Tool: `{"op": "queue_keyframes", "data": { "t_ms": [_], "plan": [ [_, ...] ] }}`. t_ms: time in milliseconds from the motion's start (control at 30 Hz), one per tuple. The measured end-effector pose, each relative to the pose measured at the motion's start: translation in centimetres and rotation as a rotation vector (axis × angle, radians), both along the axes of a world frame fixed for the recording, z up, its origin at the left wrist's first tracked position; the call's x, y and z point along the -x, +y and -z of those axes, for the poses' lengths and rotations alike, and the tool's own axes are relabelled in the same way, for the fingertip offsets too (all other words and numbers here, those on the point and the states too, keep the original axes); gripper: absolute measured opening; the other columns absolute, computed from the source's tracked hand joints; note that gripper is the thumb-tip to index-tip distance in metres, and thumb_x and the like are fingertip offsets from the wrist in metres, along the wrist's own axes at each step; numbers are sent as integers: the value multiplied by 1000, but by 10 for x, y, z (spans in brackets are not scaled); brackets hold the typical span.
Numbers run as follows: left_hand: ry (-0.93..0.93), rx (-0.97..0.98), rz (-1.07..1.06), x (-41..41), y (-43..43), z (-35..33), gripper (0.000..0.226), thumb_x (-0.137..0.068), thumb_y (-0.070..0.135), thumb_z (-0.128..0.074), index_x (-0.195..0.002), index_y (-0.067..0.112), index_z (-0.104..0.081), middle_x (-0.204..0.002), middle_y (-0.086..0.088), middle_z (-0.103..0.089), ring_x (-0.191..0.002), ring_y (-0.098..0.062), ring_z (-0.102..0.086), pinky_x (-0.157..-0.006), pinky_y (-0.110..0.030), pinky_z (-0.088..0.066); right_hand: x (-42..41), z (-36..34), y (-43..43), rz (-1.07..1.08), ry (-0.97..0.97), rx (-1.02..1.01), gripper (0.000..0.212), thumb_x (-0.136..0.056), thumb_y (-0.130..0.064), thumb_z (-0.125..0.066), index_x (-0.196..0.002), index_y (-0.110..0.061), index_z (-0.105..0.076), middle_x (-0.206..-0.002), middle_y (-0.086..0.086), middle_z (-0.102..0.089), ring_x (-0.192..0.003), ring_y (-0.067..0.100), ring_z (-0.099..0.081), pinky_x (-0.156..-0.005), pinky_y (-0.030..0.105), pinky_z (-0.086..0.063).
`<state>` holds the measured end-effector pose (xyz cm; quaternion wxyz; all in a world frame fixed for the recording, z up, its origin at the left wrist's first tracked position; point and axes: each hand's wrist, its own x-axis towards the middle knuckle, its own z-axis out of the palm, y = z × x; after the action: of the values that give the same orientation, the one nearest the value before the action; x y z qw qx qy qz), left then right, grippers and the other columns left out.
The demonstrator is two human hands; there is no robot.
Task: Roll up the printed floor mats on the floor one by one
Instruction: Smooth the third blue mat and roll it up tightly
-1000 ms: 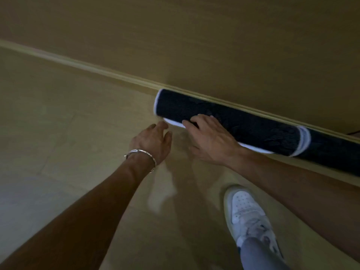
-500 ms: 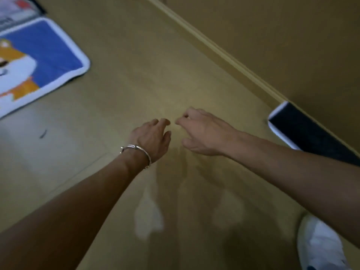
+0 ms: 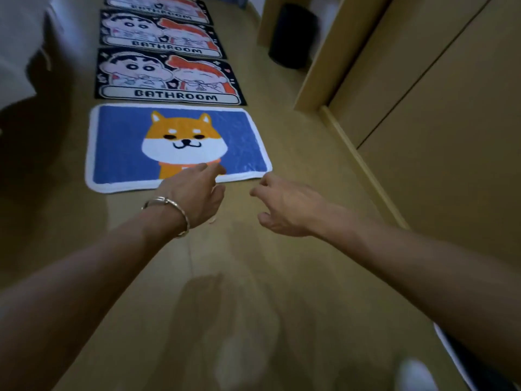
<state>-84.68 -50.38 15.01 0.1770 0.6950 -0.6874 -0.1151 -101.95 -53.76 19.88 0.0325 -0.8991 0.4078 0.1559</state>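
Mat (image 3: 121, 148), blue with white border and orange dog, seemingly lies flat

Farthest bathroom mat (image 3: 158, 8) cut off by top edge, rolled mat (image 3: 462, 368) cut off at lower right corner, shoe (image 3: 415, 375) blurred

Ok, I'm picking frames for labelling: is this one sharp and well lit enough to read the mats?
Head view: dim, warm-tinted light, yet the dog mat and nearest BATHROOM mat read clearly; head view, bottom edge: the white shoe and floor are smeared by blur; head view, right side: the wide lens slightly bows the skirting board.
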Motion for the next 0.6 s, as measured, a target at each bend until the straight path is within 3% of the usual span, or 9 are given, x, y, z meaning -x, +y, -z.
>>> {"op": "queue_keyframes", "data": {
  "t_ms": [100,233,467,600],
  "plan": [
    [-61,-99,-23,-19,-11,-3,41,-96,35,-43,-135,24,-41,-130,-1,-53,-114,-24,-53,-83,-36,-48,-34,9,-23,-42,-50,-2,39,-90,-29,-50,-126,-13,-50,-125,8,-43,-107,29,-51,-80,36,-44],
    [-92,-202,-123,-32,-34,27,45,-97,32,-43,-141,23,-35,-135,-2,-51,-117,-24,-52,-90,-35,-48,-46,49,-71,-33,-122,-31,37,-92,-27,-48,-127,-14,-48,-127,7,-43,-109,27,-50,-86,40,-47],
    [-57,-398,-226,-8,-71,117,53,-96,27,-41,-146,24,-24,-136,-3,-49,-120,-24,-51,-95,-37,-45,-21,184,-170,11,96,-170,41,-90,-23,-49,-130,-14,-49,-133,10,-45,-112,28,-53,-89,39,-48],
    [14,-497,-344,6,-95,160,57,-96,25,-41,-149,24,-19,-138,-6,-48,-123,-26,-48,-98,-34,-41,-30,244,-222,96,33,-174,44,-91,-20,-50,-133,-11,-43,-135,13,-41,-118,31,-47,-91,41,-45]
  ]
}}
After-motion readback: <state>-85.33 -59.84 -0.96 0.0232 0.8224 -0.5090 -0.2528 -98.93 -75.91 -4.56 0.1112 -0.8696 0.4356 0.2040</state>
